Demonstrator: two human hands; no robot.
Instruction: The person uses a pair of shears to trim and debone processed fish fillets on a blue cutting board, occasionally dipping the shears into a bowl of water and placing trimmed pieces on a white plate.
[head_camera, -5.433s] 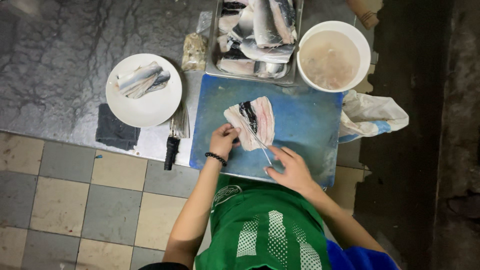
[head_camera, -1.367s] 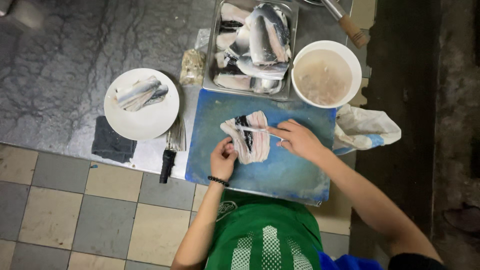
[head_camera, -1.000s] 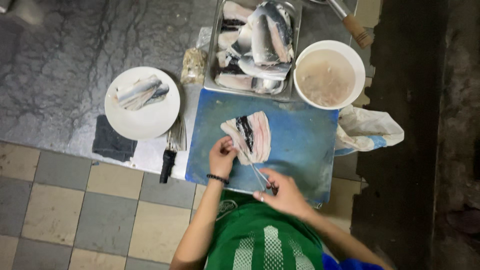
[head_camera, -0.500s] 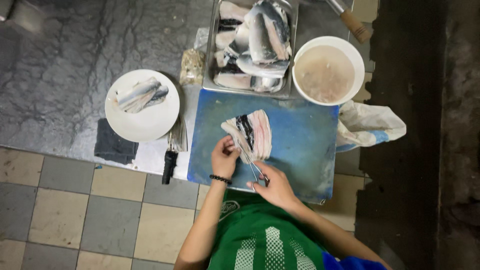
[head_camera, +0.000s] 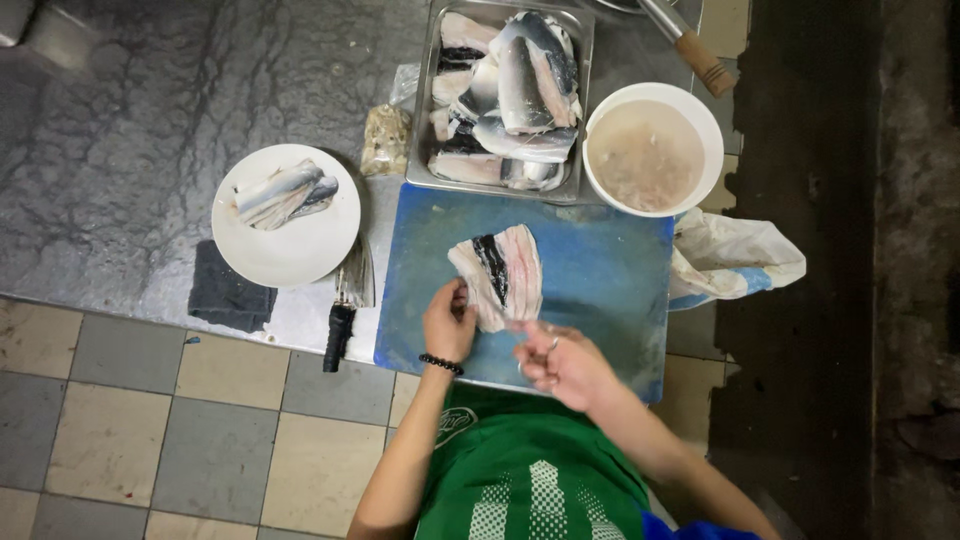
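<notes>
Small clear bag (head_camera: 384, 138) with pale brownish contents lies on grey surface (head_camera: 150, 110), just left of metal tray (head_camera: 428, 100). Crumpled white plastic bag (head_camera: 735, 258), blue stripe, right of blue cutting board (head_camera: 600, 290).

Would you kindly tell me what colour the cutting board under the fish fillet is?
The cutting board is blue, seen best in the head view.

The grey metal tabletop (head_camera: 130, 150) carries a blue cutting board (head_camera: 600, 290) directly under the left hand (head_camera: 448, 325) and right hand (head_camera: 560, 362). Beyond the hands sit a steel tray (head_camera: 428, 120) and a white bowl (head_camera: 652, 150). Left of the left hand lie a knife (head_camera: 345, 310), a white plate (head_camera: 290, 250), a dark cloth (head_camera: 230, 298) and a small bag (head_camera: 385, 140); a crumpled bag (head_camera: 735, 262) lies right of the right hand.
</notes>
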